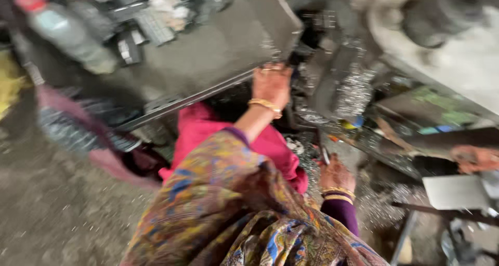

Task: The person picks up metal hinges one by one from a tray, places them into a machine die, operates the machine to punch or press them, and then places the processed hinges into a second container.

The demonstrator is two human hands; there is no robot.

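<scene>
Gold bangles: one set rings each wrist, just behind the hands.
Left hand (271,83): raised, back of the hand to the camera, fingers pressed against the lower edge of the grey metal table (218,48); blur hides whether they curl round the edge or lie flat on it.
Right hand (337,173): lower and nearer the body, fingers pointing down among the metal shavings (358,92); whether it grips anything cannot be told.
Metal shavings: silvery curls heaped on the dark machine (338,53) just right of the left hand, with more spread under and around the right hand.
Grey metal table: a flat, tilted-looking slab running from upper centre down to the left, its bright rim passing just beside the left hand.
Sleeves: a patterned shawl (228,209) in orange, blue and brown over the left arm; a purple cuff at the right wrist.
Pink cloth (208,131): bunched below the left forearm, under the table's edge.
Plastic bottle (62,29): red cap, lying on the table at upper left, well apart from both hands.
Floor (57,209): grey, speckled with small bright chips, at lower left.
</scene>
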